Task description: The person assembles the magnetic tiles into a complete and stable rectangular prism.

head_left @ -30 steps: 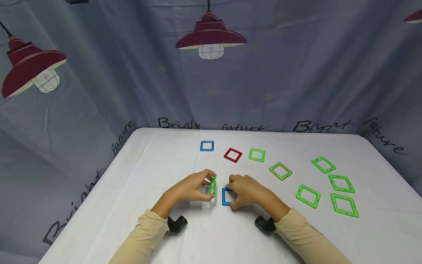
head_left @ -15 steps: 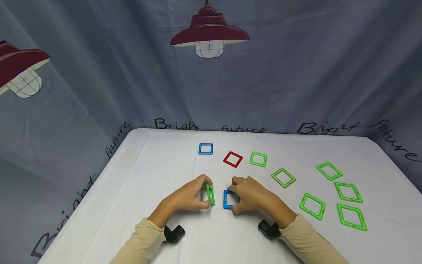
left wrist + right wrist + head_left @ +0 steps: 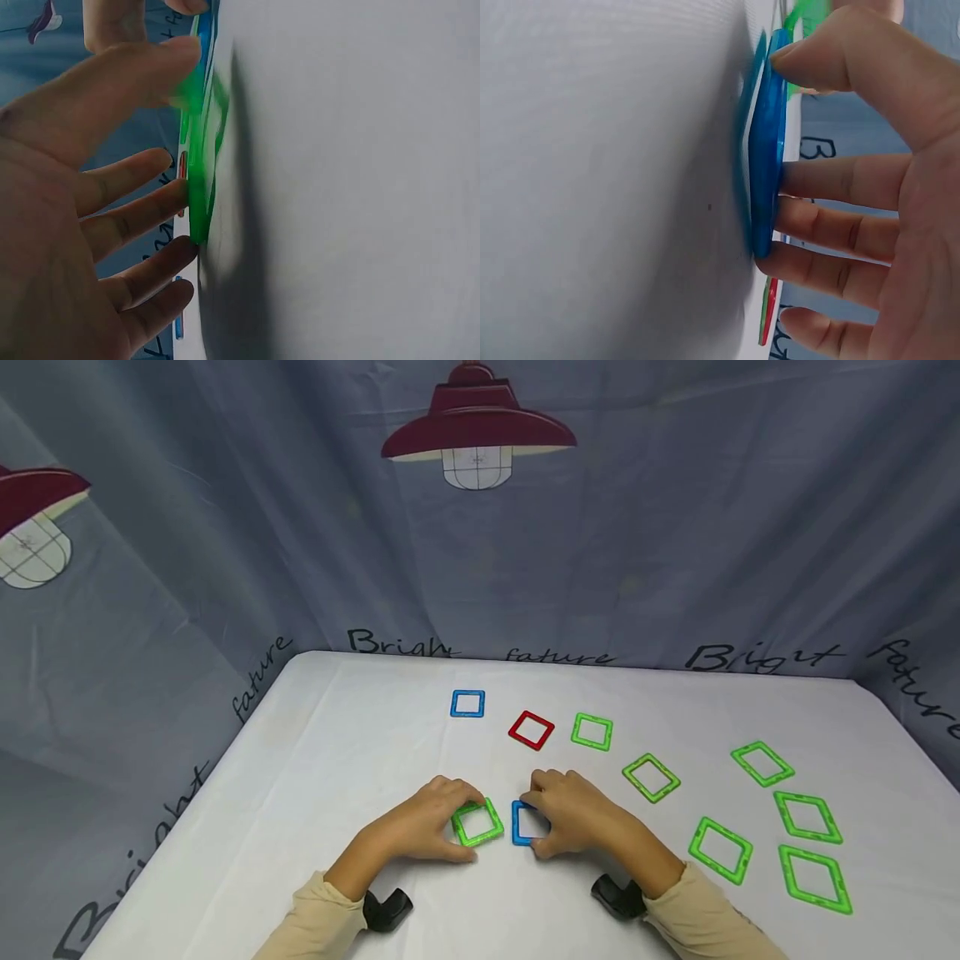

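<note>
Green frame (image 3: 483, 839), a see-through square outline, sits low over the near middle of the white table (image 3: 337, 727), with the left hand (image 3: 423, 822) at its left. Thumb and fingers are parted by about its width and hold it between them; its left corner is partly covered by the hand, and the left wrist view blurs it where it meets the thumb. Whether it lies fully flat I cannot tell. The left sleeve (image 3: 311, 914) is cut off at the near edge. Beyond this hand, far back, lies a small blue frame (image 3: 468, 715).

Just right of the green one is the near blue frame (image 3: 516, 822), its right side hidden by the right hand (image 3: 573, 818), whose thumb and spread fingers hold it at opposite sides. The right sleeve (image 3: 708, 910) also runs out of view.

Farther back lie a red frame (image 3: 523, 741) and a pale green frame (image 3: 590, 746), then a yellow-green frame (image 3: 638, 787) to the right. At the far right are four more green frames (image 3: 813, 837), all apart. Lettering (image 3: 915, 685) on the backdrop is cut off at the right edge.
</note>
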The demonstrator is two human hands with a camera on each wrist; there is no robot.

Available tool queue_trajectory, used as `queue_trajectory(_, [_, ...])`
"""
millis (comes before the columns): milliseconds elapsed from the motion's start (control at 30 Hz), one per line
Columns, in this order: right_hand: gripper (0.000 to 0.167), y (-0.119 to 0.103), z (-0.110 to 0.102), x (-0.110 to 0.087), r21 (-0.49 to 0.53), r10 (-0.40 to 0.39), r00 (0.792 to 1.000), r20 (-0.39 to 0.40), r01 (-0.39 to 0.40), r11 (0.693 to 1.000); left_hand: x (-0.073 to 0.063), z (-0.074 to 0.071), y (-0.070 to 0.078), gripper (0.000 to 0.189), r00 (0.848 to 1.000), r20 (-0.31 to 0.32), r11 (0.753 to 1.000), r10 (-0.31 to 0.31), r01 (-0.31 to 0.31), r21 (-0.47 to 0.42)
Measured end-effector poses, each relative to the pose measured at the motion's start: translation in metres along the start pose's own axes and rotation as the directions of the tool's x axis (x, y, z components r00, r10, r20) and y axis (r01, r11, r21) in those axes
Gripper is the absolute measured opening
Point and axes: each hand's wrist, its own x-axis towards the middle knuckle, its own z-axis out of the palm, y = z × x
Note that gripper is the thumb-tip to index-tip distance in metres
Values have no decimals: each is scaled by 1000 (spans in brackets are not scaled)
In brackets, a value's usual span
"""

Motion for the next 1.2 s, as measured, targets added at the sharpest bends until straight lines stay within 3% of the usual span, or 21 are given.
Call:
queue_trajectory(133, [51,-1,0,-2,-16,13,1000,0,-13,1000,-1,1,4,60,999,-13,998,43,-42,46])
queue_trajectory(433, [51,0,3,-4,-49,-6,1000,-16,5,999,2,7,7,58,1000,0,999,24,-24,24])
queue_trajectory(1000, [54,-1,3,-4,-23,31,999,33,-30,999,12,11,10,60,999,36,1000,25,-25,3])
queue_trajectory(1200, [55,-2,2,-4,-13,28,999,35,-27,1000,19,-6,12,64,990,136,999,35,-33,-14])
